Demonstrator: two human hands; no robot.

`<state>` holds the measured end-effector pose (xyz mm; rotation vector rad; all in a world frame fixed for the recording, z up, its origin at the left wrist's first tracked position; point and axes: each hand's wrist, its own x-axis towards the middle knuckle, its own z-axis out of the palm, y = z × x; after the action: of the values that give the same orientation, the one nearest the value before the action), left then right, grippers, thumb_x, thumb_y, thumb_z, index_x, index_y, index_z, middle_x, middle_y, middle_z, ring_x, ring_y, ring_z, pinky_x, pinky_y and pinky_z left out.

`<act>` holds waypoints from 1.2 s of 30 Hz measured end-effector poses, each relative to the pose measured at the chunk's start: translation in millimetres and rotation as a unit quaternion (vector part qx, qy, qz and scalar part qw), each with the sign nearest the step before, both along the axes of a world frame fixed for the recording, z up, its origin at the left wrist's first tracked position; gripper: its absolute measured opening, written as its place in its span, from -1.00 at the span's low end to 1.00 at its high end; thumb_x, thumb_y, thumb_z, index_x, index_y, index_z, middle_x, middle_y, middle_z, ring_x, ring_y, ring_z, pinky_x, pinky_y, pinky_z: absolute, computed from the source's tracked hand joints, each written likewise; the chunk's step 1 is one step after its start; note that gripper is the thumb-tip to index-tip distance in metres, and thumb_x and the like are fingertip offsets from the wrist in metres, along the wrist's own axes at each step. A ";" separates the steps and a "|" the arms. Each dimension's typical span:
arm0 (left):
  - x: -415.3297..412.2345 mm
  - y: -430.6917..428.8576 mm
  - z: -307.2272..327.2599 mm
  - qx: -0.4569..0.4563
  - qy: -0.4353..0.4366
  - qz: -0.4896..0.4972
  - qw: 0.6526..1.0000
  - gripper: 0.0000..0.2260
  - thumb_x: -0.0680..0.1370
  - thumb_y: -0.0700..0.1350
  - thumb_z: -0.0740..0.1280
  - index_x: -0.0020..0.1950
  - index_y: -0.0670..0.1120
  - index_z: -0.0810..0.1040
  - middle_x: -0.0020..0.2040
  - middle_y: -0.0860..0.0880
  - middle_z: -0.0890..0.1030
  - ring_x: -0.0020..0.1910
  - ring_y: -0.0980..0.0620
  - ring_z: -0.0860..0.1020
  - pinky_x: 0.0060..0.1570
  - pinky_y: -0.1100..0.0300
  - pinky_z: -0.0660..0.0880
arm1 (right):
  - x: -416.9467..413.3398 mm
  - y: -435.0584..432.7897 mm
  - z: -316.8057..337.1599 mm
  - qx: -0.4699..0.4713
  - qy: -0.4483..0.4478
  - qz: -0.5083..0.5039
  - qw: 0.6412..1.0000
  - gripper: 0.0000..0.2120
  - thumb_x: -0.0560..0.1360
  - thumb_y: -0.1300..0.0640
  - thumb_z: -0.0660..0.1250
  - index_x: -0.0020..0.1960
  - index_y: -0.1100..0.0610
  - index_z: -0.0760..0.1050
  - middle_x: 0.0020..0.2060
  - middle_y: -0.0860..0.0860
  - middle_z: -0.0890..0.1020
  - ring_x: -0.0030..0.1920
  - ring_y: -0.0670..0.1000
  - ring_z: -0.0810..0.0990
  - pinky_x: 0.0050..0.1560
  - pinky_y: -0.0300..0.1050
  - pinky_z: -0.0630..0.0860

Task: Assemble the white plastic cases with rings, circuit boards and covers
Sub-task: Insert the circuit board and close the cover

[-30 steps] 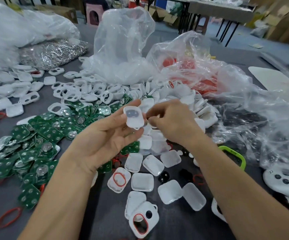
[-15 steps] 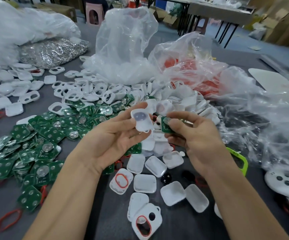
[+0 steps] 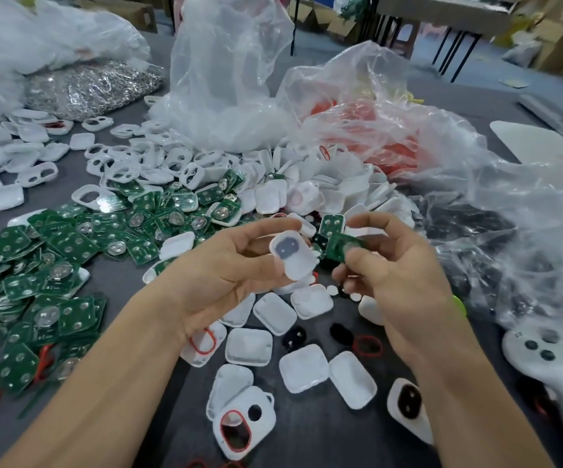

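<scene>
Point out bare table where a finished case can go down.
Free: the grey tabletop between the white case with a red ring and the white case with a black pad. Crowded: green circuit board pile left, white plastic covers behind, crumpled clear plastic bags right.

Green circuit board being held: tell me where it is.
In the head view, just right of centre, the right hand pinches the green circuit board, beside the white case that the left hand holds.

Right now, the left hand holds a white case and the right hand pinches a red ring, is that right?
No: the head view shows the right hand pinching a green circuit board, not a red ring. The left hand does hold a white case.
</scene>
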<state>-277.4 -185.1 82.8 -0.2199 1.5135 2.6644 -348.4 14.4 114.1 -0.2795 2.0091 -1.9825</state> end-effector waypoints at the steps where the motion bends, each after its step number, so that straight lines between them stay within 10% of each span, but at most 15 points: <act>1: -0.1 1.1 0.4 -0.009 0.004 0.007 1.000 -0.54 0.37 -0.40 0.43 0.23 -0.11 0.68 0.05 -0.17 0.71 -0.02 -0.09 0.70 -0.01 0.08 0.68 | -0.2 0.7 0.1 0.000 0.003 -0.008 1.000 -0.70 0.58 0.46 0.28 0.02 0.10 0.63 -0.15 0.11 0.61 -0.38 0.05 0.68 -0.37 -0.24 0.56; 8: 0.2 7.9 -0.9 -0.048 0.047 0.043 0.997 -0.55 0.27 -0.49 0.41 -0.03 -0.03 0.72 0.05 -0.13 0.73 -0.09 -0.03 0.67 -0.16 0.17 0.64 | 0.9 0.4 0.4 0.000 0.044 -0.047 0.998 -0.72 0.47 0.37 0.49 -0.19 -0.02 0.73 -0.32 -0.05 0.70 -0.34 -0.11 0.60 -0.33 -0.37 0.49; 29: -1.2 25.8 -1.9 -0.166 0.068 0.076 0.981 -0.54 0.31 -0.57 0.44 0.06 -0.13 0.61 -0.04 -0.17 0.73 -0.18 -0.08 0.65 -0.16 0.09 0.59 | 17.7 -13.1 -12.9 0.120 0.190 -0.014 0.974 -0.82 0.50 0.22 0.52 -0.07 -0.07 0.74 -0.33 -0.08 0.71 -0.38 -0.01 0.69 -0.33 -0.09 0.65; 36: -2.5 26.5 -3.5 -0.164 0.059 0.072 0.982 -0.56 0.27 -0.50 0.44 0.04 -0.11 0.62 -0.07 -0.11 0.74 -0.23 -0.01 0.66 -0.20 0.14 0.61 | 18.7 -13.7 -13.4 0.172 0.254 -0.043 0.951 -0.86 0.45 0.14 0.57 -0.10 -0.10 0.74 -0.30 -0.23 0.69 -0.28 -0.14 0.69 -0.28 -0.29 0.58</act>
<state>-279.9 -158.6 79.4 -0.1989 2.0469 2.5559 -329.7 0.7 100.7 -0.6868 2.6775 -1.6782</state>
